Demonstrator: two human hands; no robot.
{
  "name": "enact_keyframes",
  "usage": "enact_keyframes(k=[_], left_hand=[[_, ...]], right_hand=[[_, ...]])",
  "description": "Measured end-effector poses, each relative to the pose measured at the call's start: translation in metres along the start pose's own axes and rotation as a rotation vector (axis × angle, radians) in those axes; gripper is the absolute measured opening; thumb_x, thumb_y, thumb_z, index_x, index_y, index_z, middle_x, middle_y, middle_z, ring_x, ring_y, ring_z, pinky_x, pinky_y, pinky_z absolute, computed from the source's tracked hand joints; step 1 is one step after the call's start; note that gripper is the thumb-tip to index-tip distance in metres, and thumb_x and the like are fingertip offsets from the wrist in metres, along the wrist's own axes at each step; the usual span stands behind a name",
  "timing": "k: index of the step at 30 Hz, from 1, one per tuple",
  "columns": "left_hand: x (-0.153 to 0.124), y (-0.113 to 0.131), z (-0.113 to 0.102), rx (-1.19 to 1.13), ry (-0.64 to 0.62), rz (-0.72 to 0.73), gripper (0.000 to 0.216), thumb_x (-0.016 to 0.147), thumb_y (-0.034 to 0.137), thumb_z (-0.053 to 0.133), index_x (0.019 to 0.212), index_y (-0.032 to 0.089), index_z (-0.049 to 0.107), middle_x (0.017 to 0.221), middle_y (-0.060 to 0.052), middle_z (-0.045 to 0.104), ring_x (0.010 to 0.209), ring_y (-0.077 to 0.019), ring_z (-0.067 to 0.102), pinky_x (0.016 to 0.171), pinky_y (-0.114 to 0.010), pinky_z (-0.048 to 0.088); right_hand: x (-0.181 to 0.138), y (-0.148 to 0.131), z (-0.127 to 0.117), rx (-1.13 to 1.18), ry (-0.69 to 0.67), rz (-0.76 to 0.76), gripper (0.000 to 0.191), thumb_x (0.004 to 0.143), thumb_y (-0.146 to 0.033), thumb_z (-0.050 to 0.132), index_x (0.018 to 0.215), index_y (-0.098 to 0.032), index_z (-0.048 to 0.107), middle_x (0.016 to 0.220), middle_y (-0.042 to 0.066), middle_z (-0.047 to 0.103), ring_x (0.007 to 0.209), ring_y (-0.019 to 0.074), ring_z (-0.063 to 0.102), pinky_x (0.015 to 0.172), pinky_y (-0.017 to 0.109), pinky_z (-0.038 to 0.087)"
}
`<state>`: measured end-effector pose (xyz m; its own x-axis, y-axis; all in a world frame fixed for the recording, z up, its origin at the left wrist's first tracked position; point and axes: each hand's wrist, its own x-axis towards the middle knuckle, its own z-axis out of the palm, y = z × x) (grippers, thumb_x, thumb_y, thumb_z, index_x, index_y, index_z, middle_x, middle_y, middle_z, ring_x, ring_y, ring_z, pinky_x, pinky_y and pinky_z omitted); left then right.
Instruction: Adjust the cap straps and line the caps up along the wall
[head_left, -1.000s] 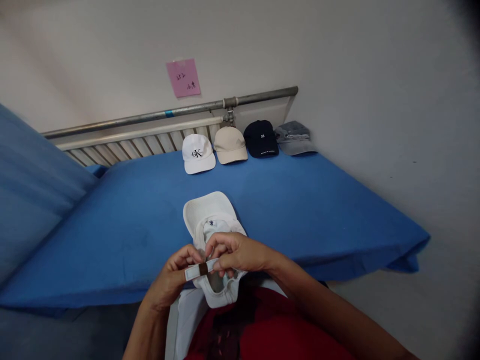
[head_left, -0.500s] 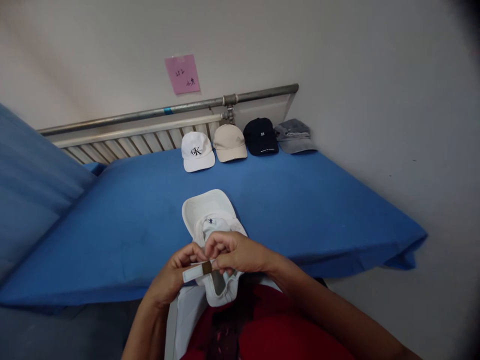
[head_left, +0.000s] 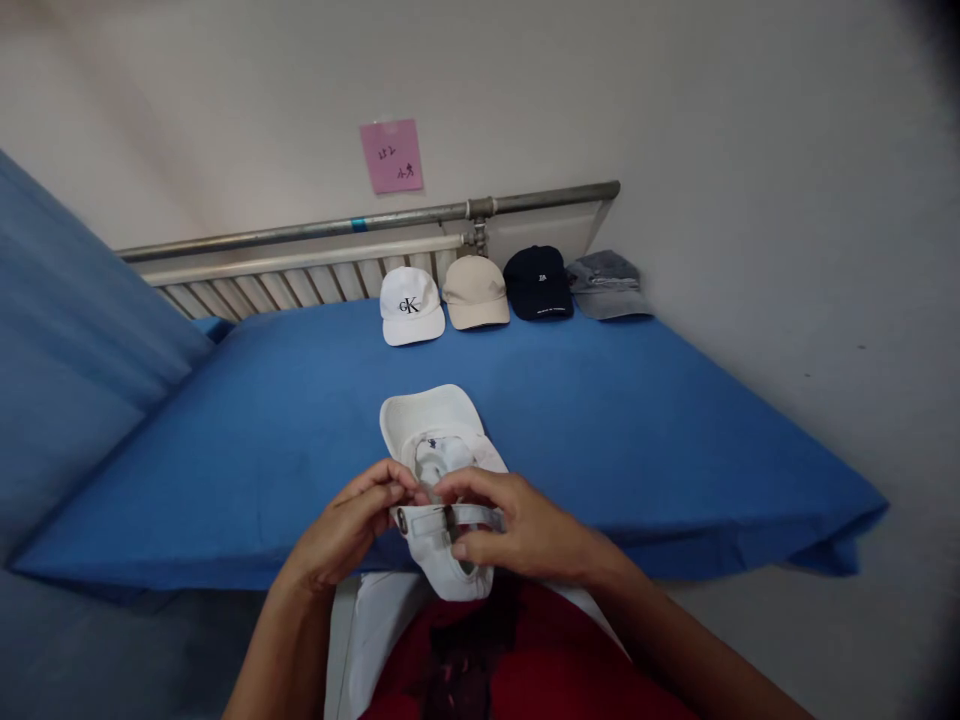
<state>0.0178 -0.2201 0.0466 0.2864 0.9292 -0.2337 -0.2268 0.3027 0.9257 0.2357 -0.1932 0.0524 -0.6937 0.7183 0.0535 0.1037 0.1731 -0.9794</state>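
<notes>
Hands (head_left: 442,520) | both pinch strap (head_left: 450,517) | white cap (head_left: 439,450)

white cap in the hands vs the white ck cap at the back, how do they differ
The white cap in the hands is turned inside up, brim pointing away, with its back strap pinched between the left hand and right hand. The white CK cap sits crown up and untouched in the row by the rail, showing a black logo. Both are white brimmed caps on the blue sheet.

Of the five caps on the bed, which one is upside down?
The white cap nearest the person, held by the left hand and right hand: its inside faces up. The four caps along the rail sit crown up.
</notes>
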Motion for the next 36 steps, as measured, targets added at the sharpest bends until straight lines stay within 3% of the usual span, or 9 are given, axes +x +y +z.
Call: enact_keyframes(k=[5, 11, 14, 17, 28, 36], left_hand=[[-0.001, 0.008, 0.007, 0.063, -0.033, 0.025, 0.015, 0.085, 0.032, 0.060, 0.086, 0.018, 0.061, 0.085, -0.004, 0.062, 0.078, -0.0151, 0.055, 0.069, -0.025, 0.043], [-0.014, 0.019, 0.010, 0.467, -0.127, 0.174, 0.029, 0.089, 0.045, 0.052, 0.080, 0.019, 0.058, 0.098, -0.007, 0.059, 0.095, -0.0217, 0.051, 0.081, -0.030, 0.040], [-0.017, 0.024, 0.016, 0.637, -0.164, 0.198, 0.032, 0.089, 0.046, 0.051, 0.072, 0.019, 0.056, 0.096, -0.007, 0.059, 0.091, -0.0216, 0.052, 0.080, -0.030, 0.040], [-0.017, 0.025, 0.023, 0.741, -0.126, 0.161, 0.031, 0.091, 0.041, 0.050, 0.070, 0.019, 0.058, 0.089, -0.005, 0.059, 0.085, -0.0197, 0.054, 0.077, -0.029, 0.041], [-0.021, 0.028, 0.014, 0.467, -0.188, 0.037, 0.024, 0.089, 0.033, 0.057, 0.072, 0.018, 0.066, 0.104, -0.007, 0.061, 0.092, -0.0194, 0.053, 0.080, -0.027, 0.043], [-0.020, 0.022, 0.004, 0.458, -0.212, 0.034, 0.027, 0.088, 0.035, 0.058, 0.067, 0.018, 0.062, 0.112, -0.007, 0.059, 0.097, -0.0208, 0.054, 0.084, -0.029, 0.042]], right_hand=[[-0.002, 0.001, 0.003, -0.204, 0.099, -0.149, 0.030, 0.075, -0.018, 0.068, 0.104, -0.023, 0.066, 0.096, 0.001, 0.067, 0.085, 0.0157, 0.059, 0.078, 0.027, 0.044], [0.001, 0.008, 0.005, -0.284, 0.103, -0.254, 0.024, 0.078, -0.021, 0.067, 0.102, -0.021, 0.066, 0.094, 0.002, 0.068, 0.086, 0.0158, 0.062, 0.078, 0.027, 0.045], [0.001, 0.006, 0.006, -0.324, 0.080, -0.313, 0.022, 0.080, -0.019, 0.064, 0.102, -0.022, 0.066, 0.094, 0.003, 0.068, 0.087, 0.0158, 0.062, 0.080, 0.028, 0.045], [0.001, 0.003, 0.006, -0.361, 0.115, -0.336, 0.021, 0.080, -0.018, 0.062, 0.101, -0.021, 0.063, 0.092, 0.002, 0.068, 0.082, 0.0146, 0.061, 0.077, 0.026, 0.045], [-0.003, -0.007, 0.003, -0.397, 0.134, -0.274, 0.019, 0.076, -0.017, 0.065, 0.094, -0.021, 0.061, 0.084, -0.001, 0.067, 0.072, 0.0127, 0.060, 0.069, 0.023, 0.043], [-0.004, -0.007, 0.003, -0.338, 0.177, -0.253, 0.016, 0.074, -0.016, 0.067, 0.088, -0.021, 0.062, 0.080, -0.002, 0.066, 0.069, 0.0116, 0.057, 0.066, 0.022, 0.042]])
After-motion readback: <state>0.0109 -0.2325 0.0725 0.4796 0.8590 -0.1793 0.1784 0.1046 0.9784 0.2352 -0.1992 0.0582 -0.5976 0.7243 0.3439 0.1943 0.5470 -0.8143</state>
